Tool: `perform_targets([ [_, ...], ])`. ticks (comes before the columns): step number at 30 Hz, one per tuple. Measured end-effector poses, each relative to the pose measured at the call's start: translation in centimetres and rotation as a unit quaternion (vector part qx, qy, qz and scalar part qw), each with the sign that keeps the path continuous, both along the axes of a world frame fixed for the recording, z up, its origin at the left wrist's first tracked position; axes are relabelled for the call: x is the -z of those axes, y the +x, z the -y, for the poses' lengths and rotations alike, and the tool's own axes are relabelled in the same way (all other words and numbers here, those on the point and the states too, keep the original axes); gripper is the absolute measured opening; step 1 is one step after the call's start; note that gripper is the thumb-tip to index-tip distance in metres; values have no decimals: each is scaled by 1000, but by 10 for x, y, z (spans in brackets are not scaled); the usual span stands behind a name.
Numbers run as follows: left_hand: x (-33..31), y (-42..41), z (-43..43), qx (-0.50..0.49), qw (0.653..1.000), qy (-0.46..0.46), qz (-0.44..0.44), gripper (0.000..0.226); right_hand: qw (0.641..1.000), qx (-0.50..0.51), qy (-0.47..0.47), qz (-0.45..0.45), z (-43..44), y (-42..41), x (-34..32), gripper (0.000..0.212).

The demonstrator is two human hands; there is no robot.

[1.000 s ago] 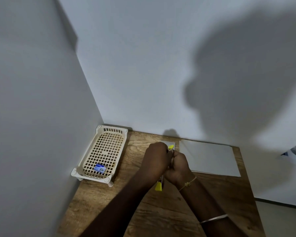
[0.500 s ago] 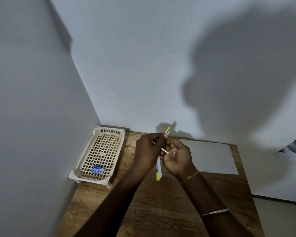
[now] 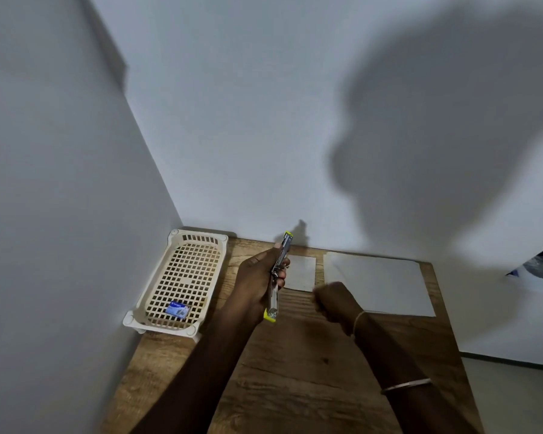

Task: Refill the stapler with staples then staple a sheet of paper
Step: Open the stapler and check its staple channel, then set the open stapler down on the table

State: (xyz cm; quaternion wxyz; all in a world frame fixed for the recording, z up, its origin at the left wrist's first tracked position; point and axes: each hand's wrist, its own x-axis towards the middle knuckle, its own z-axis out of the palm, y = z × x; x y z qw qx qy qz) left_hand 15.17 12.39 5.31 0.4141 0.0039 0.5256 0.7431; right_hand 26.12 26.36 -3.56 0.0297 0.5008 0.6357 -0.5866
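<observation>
My left hand (image 3: 257, 283) grips a slim metal stapler (image 3: 278, 277) with yellow ends, held lengthwise above the wooden table (image 3: 295, 371), one yellow tip pointing at the back wall. My right hand (image 3: 334, 302) is blurred, to the right of the stapler and apart from it, fingers curled; whether it holds staples I cannot tell. A small white paper (image 3: 301, 274) lies on the table just behind the hands. A larger white sheet (image 3: 380, 283) lies to its right. A blue staple box (image 3: 177, 309) sits in the cream basket (image 3: 157, 286).
The cream plastic basket stands against the left wall at the table's back left corner. White walls close in the left and back sides. The table's right edge drops to the floor at the right.
My right hand has pulled away from the stapler toward the right and lower. My left hand keeps the stapler, now held straighter and more closed up than before.
</observation>
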Motion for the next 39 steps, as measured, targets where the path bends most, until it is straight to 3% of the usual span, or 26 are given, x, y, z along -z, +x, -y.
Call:
perform_targets([
  [3, 11, 1, -2, 8, 1000, -12, 17, 20, 969, -120, 120, 178, -15, 33, 34, 7],
  [8, 34, 3, -1, 6, 999, -27, 34, 23, 908, -169, 276, 266, -17, 95, 63, 20],
  [13, 55, 6, -5, -15, 991, -10, 131, 23, 872, -162, 405, 222, -4, 129, 55, 16],
  [16, 68, 12, -7, -22, 987, -12, 159, 25, 875, -145, 422, 189, 5, 138, 52, 14],
  [21, 84, 22, -7, -27, 986, -10, 162, 24, 887, -110, 422, 151, 21, 153, 58, 22],
  [27, 99, 31, -6, -23, 987, -56, 146, 28, 877, -111, 447, 139, 28, 157, 60, 15],
  [33, 107, 37, -7, -44, 986, -82, 135, 28, 870, -132, 453, 141, 27, 158, 69, 27],
  [36, 111, 37, -8, -47, 986, -113, 110, 31, 887, -89, 436, 122, 26, 156, 71, 29],
  [39, 118, 37, -8, -52, 987, -115, 102, 29, 909, -33, 414, 38, 30, 144, 57, 17],
])
